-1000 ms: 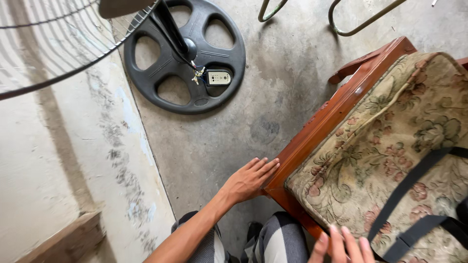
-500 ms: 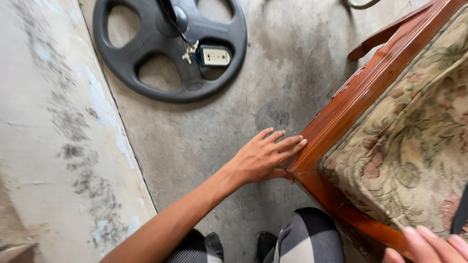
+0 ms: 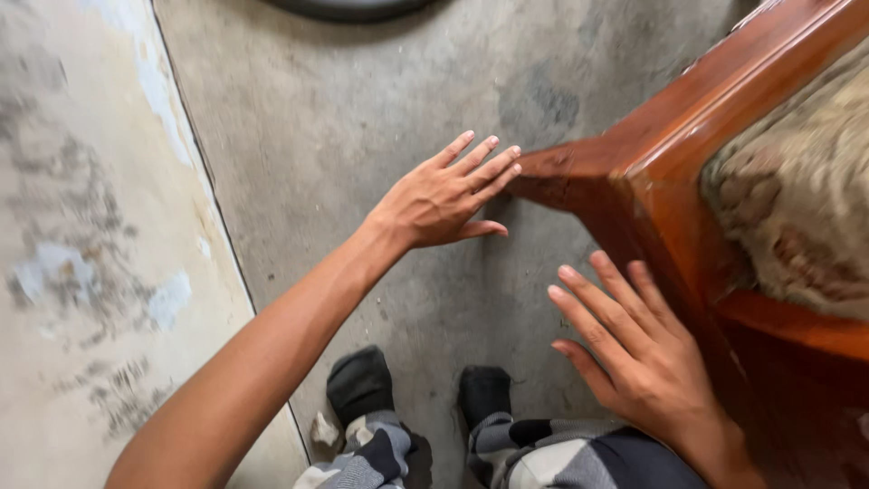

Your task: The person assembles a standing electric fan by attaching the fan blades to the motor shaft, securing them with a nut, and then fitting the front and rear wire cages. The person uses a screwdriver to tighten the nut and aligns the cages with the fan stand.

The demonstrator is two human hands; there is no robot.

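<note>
The concrete floor [image 3: 362,109] fills most of the view, grey and stained, with a pale, patchy wall [image 3: 81,226] running down the left side and the dark curved edge of a round base [image 3: 348,7] just showing at the top. Next in size is the wooden chair [image 3: 670,181], a reddish, polished frame that comes in from the right and stands on the floor, its corner pointing toward the middle of the view; a floral seat cushion [image 3: 797,217] lies inside the frame. The chair looks solid and heavy, the wood stiff and somewhat slick with varnish, while the cushion is soft and probably loose, so the frame rails on either side of the corner seem the sound places to grip, not the padding. The left hand [image 3: 434,199] is spread flat, fingers straight, its fingertips at the chair's corner; whether they press the wood or hover just off it is hard to tell. The right hand [image 3: 634,353] is likewise open and holds nothing, fingers lying beside the lower rail. Two dark shoes [image 3: 362,385] stand below.
</note>
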